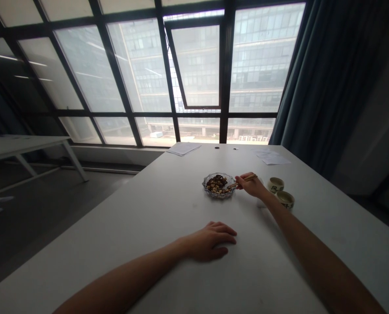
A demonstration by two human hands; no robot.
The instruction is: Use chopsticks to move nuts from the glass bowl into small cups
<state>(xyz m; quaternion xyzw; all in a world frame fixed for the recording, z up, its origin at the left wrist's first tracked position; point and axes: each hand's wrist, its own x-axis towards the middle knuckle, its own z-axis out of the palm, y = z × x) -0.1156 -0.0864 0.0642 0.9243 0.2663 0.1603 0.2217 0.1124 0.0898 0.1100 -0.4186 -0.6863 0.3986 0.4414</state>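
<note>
Tan chopsticks (250,177) in right hand (252,187)

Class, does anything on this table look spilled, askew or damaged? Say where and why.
Mainly the loose papers at the far end, right side, stand out: they lie unevenly spread, less tidy than the paper stack on the left. No spill shows around the glass bowl; fine damage is too small to tell.

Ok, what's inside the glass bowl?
The glass bowl holds a heap of small pieces, some pale tan, some dark brown; the chopsticks in the right hand reach in at its right side. Whatever lies beneath the heap is covered and can't be seen.
</note>
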